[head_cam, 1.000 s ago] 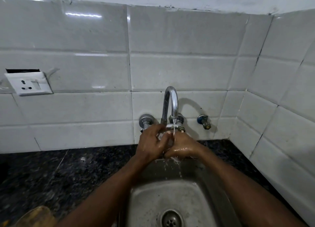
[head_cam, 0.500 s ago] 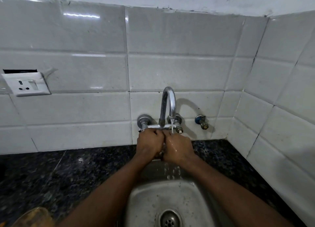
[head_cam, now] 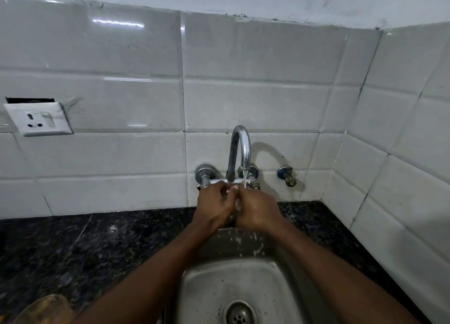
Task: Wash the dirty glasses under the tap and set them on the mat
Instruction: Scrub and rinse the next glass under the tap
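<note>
Under the running chrome tap [head_cam: 239, 151] my left hand [head_cam: 214, 208] and my right hand [head_cam: 257, 210] are pressed together, fingers curled against each other. Water falls on them and drips into the steel sink [head_cam: 211, 287] below. No glass shows between the hands; what lies inside the curled fingers is hidden. One dirty amber-tinted glass [head_cam: 46, 308] stands on the dark counter at the bottom left edge of the view, far from both hands. No mat is in view.
The black speckled granite counter [head_cam: 97, 248] runs left and right of the sink. White tiled walls meet in a corner at the right. A white wall socket [head_cam: 37, 119] sits at the left, and a small valve [head_cam: 287, 176] is right of the tap.
The hands have stayed under the stream, turning from overlapped fingers into two fists pressed knuckle to knuckle. The view has shifted slightly.
</note>
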A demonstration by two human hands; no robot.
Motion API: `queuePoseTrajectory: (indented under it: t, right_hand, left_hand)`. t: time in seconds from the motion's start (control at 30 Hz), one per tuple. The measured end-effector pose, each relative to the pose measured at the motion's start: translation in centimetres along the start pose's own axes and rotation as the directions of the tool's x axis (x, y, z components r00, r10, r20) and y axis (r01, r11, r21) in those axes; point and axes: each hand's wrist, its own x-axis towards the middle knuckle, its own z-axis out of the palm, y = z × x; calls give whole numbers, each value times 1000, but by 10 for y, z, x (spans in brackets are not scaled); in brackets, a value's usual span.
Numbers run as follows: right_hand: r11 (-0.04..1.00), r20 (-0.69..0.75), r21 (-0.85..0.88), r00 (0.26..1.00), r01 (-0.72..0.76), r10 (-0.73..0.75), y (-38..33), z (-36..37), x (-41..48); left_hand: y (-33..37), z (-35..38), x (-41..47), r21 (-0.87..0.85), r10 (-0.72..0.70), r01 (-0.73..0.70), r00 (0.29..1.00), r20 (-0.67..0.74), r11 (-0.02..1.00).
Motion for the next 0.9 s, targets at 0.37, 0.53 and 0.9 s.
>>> queuePoseTrajectory:
  t: [0.37, 0.53, 0.9]
  right_hand:
    - [971, 144, 235, 990, -41, 7, -2, -10, -5]
    - [974, 27, 201, 994, -109, 106, -9, 13, -3]
    - [664, -430, 746, 793, 44, 430, -15, 34, 1]
  left_hand:
    - [7, 2, 2, 101, 82, -81, 997, -4, 992]
    - [11, 2, 10, 259, -10, -17, 995, 102, 966]
    - [13, 23, -22, -628, -490, 778, 551, 675, 10]
